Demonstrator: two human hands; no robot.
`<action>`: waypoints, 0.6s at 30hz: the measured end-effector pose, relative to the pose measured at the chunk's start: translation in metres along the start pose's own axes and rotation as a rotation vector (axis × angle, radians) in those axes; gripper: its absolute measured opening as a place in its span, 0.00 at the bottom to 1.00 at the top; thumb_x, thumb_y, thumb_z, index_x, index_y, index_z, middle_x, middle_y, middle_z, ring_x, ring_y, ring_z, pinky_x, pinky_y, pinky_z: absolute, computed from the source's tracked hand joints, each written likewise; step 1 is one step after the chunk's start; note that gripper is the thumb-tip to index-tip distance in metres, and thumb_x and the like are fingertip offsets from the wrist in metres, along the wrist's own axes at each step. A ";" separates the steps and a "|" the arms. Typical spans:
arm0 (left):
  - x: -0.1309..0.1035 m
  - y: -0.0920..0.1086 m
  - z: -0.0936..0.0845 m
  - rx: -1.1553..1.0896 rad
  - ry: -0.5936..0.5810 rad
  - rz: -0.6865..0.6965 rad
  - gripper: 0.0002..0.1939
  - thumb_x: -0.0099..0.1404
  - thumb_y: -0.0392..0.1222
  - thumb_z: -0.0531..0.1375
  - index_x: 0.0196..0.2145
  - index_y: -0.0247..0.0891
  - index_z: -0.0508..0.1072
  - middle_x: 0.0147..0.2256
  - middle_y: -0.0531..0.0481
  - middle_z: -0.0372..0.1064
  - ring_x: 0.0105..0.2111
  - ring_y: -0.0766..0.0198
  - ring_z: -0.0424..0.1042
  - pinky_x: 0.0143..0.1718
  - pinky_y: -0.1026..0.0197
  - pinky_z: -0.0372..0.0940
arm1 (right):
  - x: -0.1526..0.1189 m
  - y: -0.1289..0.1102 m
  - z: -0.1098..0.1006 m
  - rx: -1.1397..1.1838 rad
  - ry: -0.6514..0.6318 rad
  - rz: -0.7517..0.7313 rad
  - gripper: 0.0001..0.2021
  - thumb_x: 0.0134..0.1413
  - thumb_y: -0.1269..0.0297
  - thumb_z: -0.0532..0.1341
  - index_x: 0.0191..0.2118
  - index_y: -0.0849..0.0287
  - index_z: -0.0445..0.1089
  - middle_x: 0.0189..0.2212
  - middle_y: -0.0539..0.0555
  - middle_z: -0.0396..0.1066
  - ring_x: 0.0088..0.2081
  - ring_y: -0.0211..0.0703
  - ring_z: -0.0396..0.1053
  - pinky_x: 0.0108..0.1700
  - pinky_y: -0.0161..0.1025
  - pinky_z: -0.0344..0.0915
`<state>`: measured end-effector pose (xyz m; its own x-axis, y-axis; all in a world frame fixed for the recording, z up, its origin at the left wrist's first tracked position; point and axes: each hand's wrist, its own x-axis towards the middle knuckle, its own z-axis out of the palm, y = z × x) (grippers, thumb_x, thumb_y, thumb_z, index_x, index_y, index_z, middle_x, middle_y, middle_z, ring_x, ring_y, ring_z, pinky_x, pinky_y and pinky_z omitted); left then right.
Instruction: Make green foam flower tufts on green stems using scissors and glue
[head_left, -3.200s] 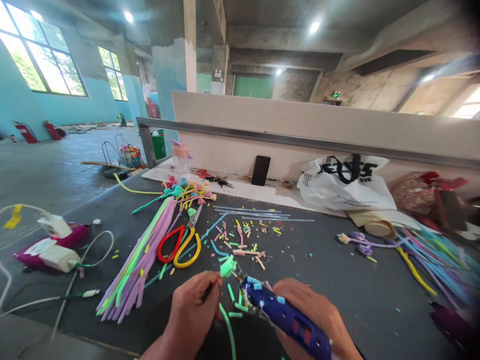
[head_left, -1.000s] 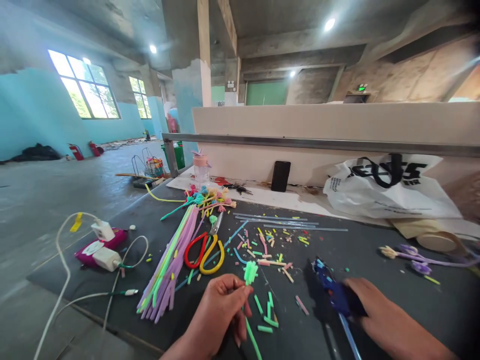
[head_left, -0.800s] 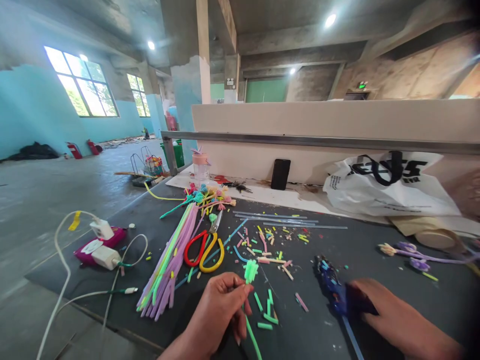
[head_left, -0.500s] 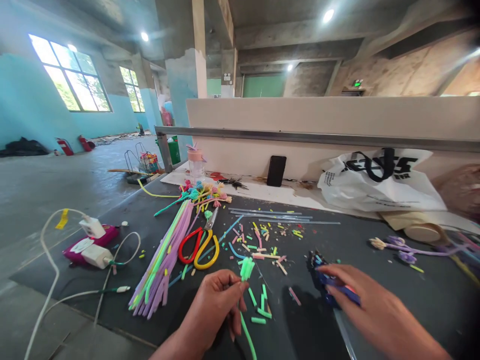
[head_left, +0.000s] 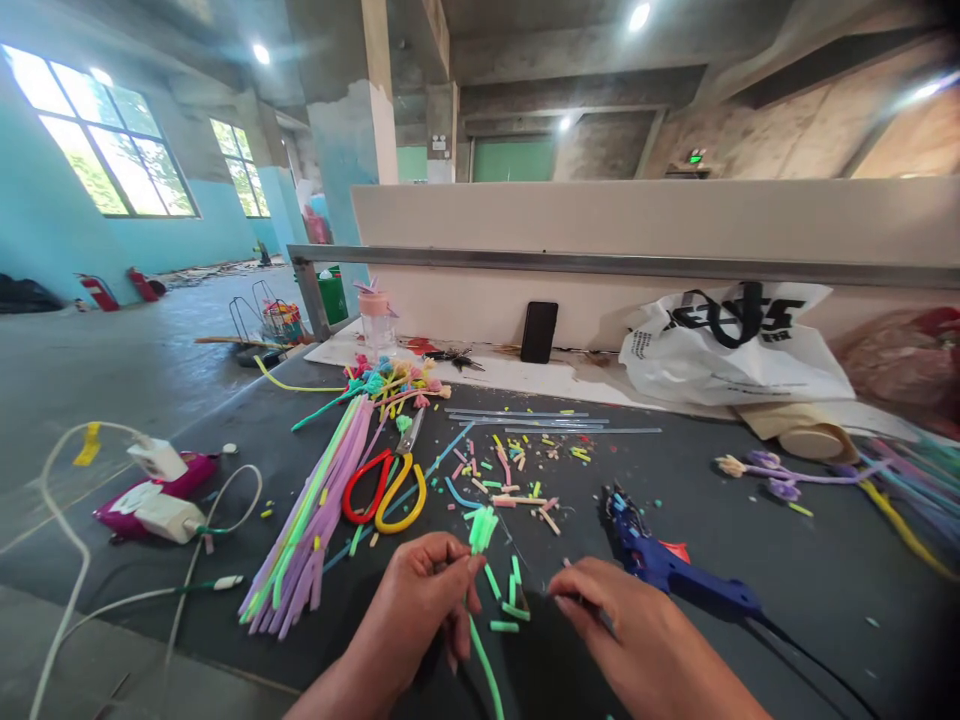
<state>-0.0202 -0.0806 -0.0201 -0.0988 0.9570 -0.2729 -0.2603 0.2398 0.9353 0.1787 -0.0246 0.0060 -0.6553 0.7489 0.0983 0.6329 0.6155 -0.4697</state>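
Observation:
My left hand [head_left: 427, 595] is closed in a pinch around a bundle of short light-green pipe cleaner pieces [head_left: 482, 528]. A long green pipe cleaner stem [head_left: 484, 668] runs down below its fingers. Just to the right, my right hand [head_left: 611, 620] hovers low with thumb and index finger drawn together. The tip of a small pink piece [head_left: 567, 562] shows beside its fingertips; whether they hold anything is unclear. Cut green pieces [head_left: 514, 605] lie between the hands. Beyond my right hand, a blue glue gun [head_left: 667, 570] rests on the dark tabletop [head_left: 825, 620].
Scissors [head_left: 401, 505] with red and yellow handles lie beside purple and green pipe cleaners [head_left: 307, 530]. Clear glue sticks [head_left: 540, 420], a phone [head_left: 539, 332], a pink-lidded bottle [head_left: 376, 318] and a white bag [head_left: 735, 350] stand or lie behind. A power strip [head_left: 157, 495] with cables is left.
My right hand has let go of the glue gun and moved left towards my left hand. The gun stays lying on the table. My left hand still holds the green bundle. The view shifted slightly.

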 end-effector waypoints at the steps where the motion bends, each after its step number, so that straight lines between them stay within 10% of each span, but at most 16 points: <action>1: 0.000 0.001 0.000 -0.002 0.000 -0.004 0.15 0.57 0.48 0.59 0.20 0.37 0.63 0.08 0.59 0.58 0.06 0.73 0.55 0.06 0.72 0.51 | 0.000 0.000 0.000 0.007 0.002 0.002 0.11 0.57 0.72 0.51 0.32 0.55 0.69 0.28 0.49 0.70 0.30 0.39 0.69 0.33 0.35 0.62; 18: -0.003 0.000 -0.002 0.028 0.017 0.019 0.15 0.56 0.48 0.60 0.19 0.37 0.63 0.08 0.59 0.58 0.07 0.72 0.57 0.07 0.72 0.52 | 0.012 -0.026 -0.007 -0.099 0.045 0.092 0.10 0.54 0.74 0.53 0.31 0.56 0.71 0.28 0.51 0.71 0.31 0.40 0.69 0.33 0.34 0.60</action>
<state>-0.0219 -0.0838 -0.0196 -0.1202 0.9586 -0.2583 -0.2311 0.2260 0.9463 0.1570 -0.0305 0.0254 -0.5747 0.8123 0.0994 0.7286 0.5632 -0.3899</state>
